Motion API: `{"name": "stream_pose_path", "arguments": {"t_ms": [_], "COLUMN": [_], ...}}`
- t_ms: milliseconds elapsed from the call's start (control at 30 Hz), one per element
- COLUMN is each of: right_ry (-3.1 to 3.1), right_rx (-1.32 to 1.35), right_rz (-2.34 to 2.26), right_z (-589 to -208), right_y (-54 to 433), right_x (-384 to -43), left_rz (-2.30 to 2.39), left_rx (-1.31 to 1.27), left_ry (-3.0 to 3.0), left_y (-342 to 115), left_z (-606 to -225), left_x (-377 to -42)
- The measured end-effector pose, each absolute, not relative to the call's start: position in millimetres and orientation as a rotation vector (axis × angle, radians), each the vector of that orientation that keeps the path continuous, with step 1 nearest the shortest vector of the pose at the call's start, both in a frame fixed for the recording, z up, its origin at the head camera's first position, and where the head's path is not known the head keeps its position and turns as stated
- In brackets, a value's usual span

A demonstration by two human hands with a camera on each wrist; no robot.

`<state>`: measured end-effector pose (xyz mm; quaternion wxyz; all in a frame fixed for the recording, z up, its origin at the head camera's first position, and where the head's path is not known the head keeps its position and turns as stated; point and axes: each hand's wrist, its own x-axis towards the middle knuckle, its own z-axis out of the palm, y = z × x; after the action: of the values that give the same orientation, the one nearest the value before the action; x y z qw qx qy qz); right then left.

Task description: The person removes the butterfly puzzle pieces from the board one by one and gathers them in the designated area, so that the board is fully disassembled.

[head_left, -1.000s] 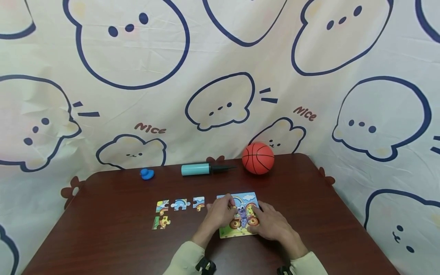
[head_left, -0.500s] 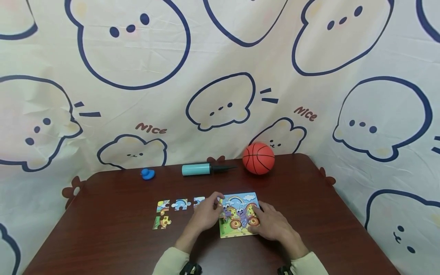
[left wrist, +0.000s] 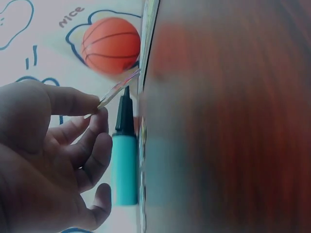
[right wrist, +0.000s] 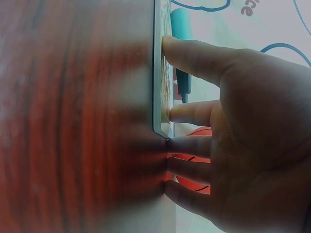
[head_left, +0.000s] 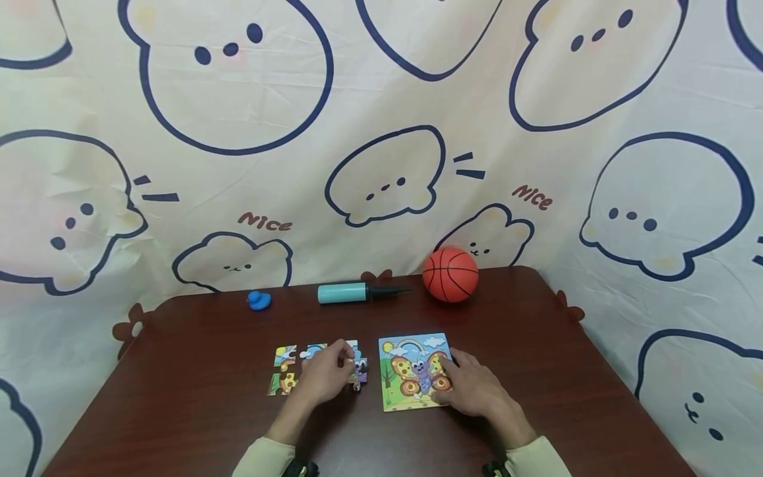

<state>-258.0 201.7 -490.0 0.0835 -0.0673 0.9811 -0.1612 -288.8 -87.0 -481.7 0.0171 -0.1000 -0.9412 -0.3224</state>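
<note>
My left hand [head_left: 325, 375] pinches a jigsaw piece [head_left: 360, 372] with part of a purple figure on it. In the left wrist view the piece [left wrist: 115, 91] is seen edge-on and tilted between thumb and forefinger, one edge near the tabletop. Beside that hand lie loose jigsaw pieces: a sun piece [head_left: 285, 356], a green-and-yellow piece [head_left: 281, 383] and others partly covered by the hand. My right hand [head_left: 479, 389] rests with extended fingers at the right side of a butterfly picture puzzle board [head_left: 393, 394]; thumb and forefinger touch its face, other fingertips touch the table.
Along the back of the dark wooden table [head_left: 197, 371] stand a blue toy duck [head_left: 259, 301], a teal hand pump [head_left: 342, 293] with a black nozzle, and an orange toy basketball [head_left: 450, 274]. A patterned cloth [head_left: 381, 252] hangs behind.
My left hand has moved left off the board, carrying the jigsaw piece over to the loose pieces. My right hand has stayed on the board's right side.
</note>
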Motion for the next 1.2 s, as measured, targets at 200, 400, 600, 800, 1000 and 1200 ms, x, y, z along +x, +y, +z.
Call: {"name": "stream_pose_path", "arguments": {"t_ms": [200,400,600,800,1000,1200], "right_ry": [2.914,2.914,2.919,2.922,2.923,2.92], "right_rx": [-0.185,-0.174,-0.177,-0.19,-0.194,-0.193], "right_rz": [-0.483,-0.479,-0.468,-0.458,-0.455,-0.446], "right_z": [-491,-490,-492,-494,-493,-493], "right_y": [203,204,204,204,203,203], "right_x": [-259,-259,-259,-261,-261,-261], "left_rz": [-0.927,-0.861,-0.835,-0.793,-0.771,-0.766], "left_rx": [-0.29,-0.235,-0.125,-0.088,-0.06,-0.025], "left_ry": [-2.987,-3.066,-3.134,-3.173,-3.191,-3.192], "left_y": [-103,-119,-137,-146,-151,-154], "left_z": [-482,-484,-481,-480,-481,-480], "left_x": [-287,-287,-288,-289,-290,-291]}}
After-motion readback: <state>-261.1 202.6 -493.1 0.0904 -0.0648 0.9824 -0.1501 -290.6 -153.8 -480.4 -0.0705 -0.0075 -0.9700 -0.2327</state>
